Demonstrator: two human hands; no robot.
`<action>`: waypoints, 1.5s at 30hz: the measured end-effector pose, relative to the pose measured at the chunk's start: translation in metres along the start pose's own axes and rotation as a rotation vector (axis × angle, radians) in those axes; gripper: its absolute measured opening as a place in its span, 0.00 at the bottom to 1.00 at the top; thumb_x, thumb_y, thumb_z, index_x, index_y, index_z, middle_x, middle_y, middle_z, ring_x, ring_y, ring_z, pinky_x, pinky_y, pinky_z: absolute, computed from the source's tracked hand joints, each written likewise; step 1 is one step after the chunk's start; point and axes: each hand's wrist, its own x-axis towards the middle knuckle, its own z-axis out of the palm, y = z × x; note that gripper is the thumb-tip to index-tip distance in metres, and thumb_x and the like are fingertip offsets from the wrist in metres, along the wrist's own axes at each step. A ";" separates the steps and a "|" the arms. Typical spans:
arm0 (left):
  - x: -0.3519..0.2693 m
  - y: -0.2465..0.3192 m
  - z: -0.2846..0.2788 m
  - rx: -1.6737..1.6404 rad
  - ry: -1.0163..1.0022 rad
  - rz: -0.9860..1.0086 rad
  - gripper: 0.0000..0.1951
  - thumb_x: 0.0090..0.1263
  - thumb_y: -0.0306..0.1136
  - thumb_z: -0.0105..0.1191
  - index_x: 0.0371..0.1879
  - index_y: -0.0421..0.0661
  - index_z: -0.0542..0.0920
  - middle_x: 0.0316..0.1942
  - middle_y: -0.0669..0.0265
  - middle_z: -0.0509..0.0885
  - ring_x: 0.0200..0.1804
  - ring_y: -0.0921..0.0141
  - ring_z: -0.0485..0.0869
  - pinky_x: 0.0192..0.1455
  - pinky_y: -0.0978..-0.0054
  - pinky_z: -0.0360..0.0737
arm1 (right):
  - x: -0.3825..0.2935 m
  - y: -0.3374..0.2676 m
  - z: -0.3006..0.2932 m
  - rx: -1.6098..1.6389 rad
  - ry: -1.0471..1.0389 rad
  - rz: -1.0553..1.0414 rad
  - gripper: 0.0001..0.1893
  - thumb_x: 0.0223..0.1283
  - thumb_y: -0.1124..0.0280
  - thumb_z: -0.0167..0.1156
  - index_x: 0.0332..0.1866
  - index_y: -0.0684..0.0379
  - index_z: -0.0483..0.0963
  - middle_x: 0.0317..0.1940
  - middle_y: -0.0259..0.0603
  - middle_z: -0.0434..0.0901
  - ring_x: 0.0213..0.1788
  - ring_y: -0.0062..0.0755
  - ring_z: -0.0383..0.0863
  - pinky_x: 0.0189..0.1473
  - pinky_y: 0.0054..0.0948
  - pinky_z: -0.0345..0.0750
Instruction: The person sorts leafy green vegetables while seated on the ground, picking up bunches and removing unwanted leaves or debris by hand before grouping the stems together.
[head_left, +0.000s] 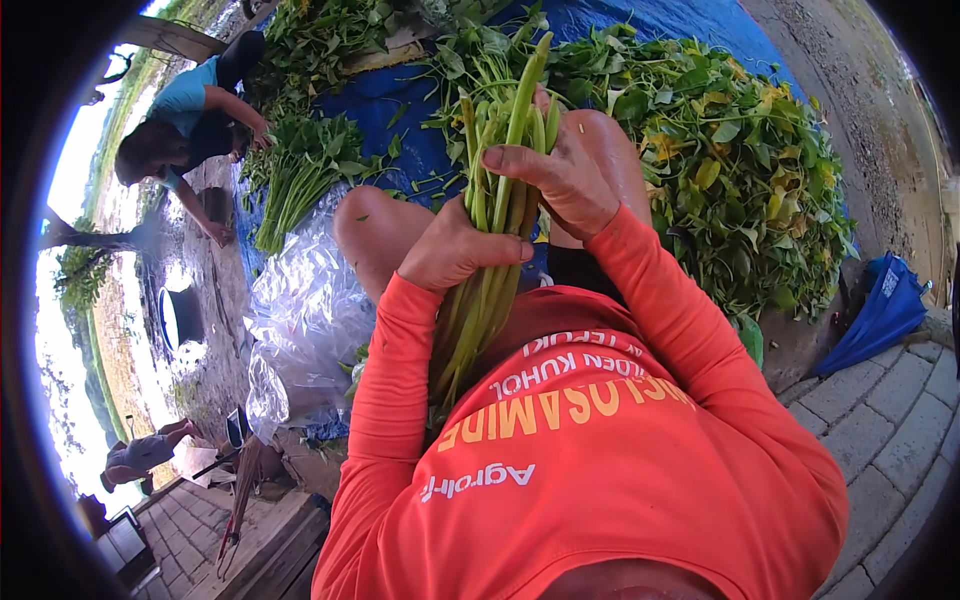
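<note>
My left hand (466, 249) is wrapped around the middle of a bundle of long green stems (491, 281), its thumb lying across them. Higher up, my right hand (559, 169) grips the same bundle, thumb laid over one thick pale stem (531, 86) that sticks up above the others. The stems look like water spinach, with leaves fanning out at the far end. Their lower ends hang between my left forearm and the red shirt (570, 450). The bundle is held above my bare knees (379, 232).
A large heap of leafy greens (750, 172), some yellowed, lies right on a blue tarpaulin (585, 19). Clear plastic bags (307, 307) and a bunched pile of greens (304, 176) are left, near a co-worker (184, 112). A folded blue umbrella (877, 315) rests by paving.
</note>
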 end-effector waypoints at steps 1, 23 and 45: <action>-0.002 -0.001 0.001 -0.015 -0.033 -0.038 0.28 0.56 0.30 0.75 0.57 0.38 0.82 0.45 0.67 0.86 0.48 0.74 0.82 0.52 0.71 0.81 | -0.008 -0.006 -0.018 -0.003 0.015 0.006 0.46 0.51 0.61 0.82 0.73 0.61 0.62 0.50 0.36 0.83 0.53 0.26 0.83 0.57 0.30 0.80; 0.056 -0.029 0.058 0.220 -0.390 -0.104 0.35 0.52 0.28 0.70 0.64 0.38 0.78 0.52 0.64 0.86 0.54 0.71 0.82 0.62 0.73 0.78 | -0.098 -0.091 -0.094 -1.583 -0.223 -0.276 0.20 0.66 0.49 0.69 0.54 0.51 0.84 0.42 0.40 0.73 0.47 0.46 0.75 0.54 0.44 0.74; 0.027 -0.015 0.006 -0.268 -0.249 -0.176 0.36 0.50 0.31 0.74 0.63 0.39 0.79 0.43 0.65 0.86 0.42 0.69 0.86 0.49 0.71 0.84 | -0.029 -0.012 -0.021 0.116 0.001 -0.045 0.31 0.59 0.65 0.79 0.64 0.60 0.72 0.51 0.40 0.85 0.51 0.33 0.88 0.56 0.34 0.84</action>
